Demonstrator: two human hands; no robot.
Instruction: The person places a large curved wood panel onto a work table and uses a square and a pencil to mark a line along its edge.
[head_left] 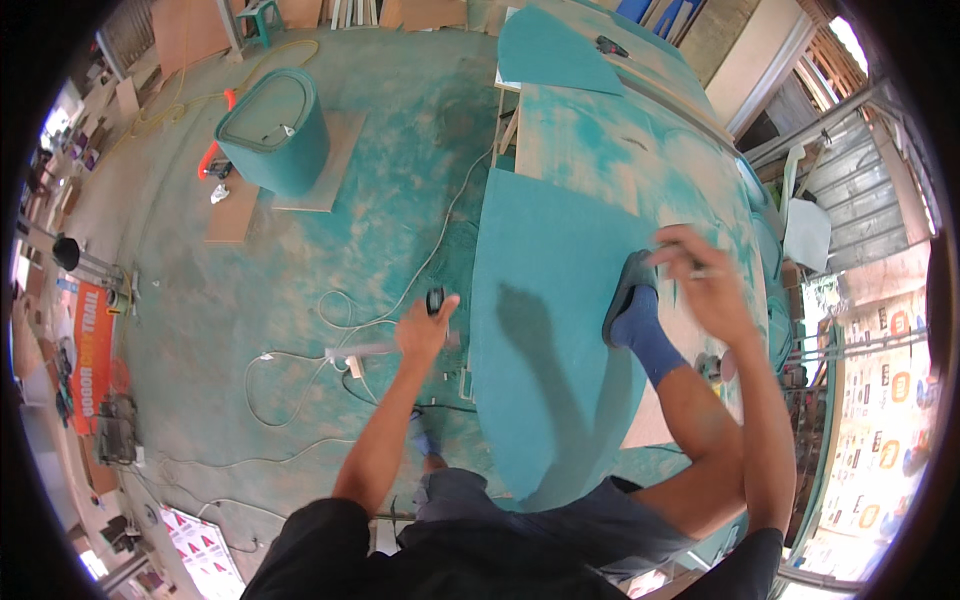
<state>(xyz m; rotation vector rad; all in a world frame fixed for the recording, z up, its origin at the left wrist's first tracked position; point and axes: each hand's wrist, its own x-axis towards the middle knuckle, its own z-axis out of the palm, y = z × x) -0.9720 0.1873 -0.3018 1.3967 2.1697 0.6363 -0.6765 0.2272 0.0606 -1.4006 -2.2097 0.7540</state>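
My left hand (427, 328) is closed round a small black object (435, 300), whose kind I cannot make out. A pale, blurred bar (365, 350) shows by that wrist, above the floor. To the right, my right hand (705, 285) is smeared by motion, so whether its fingers hold anything is unclear. It is raised beside my right foot, which wears a dark slipper (627, 290) and a blue sock and presses on a large teal sheet (545, 250). The sheet has a curved left edge and lies on the worktable (600, 130); shadows of my arm and leg fall across it.
A teal oval tub-like piece (285, 150) stands on boards at the far left, next to an orange-handled tool (210, 160). White cords (265, 400) loop over the dusty floor. Another teal piece (555, 55) and a drill-like tool (611, 46) lie on the table's far end.
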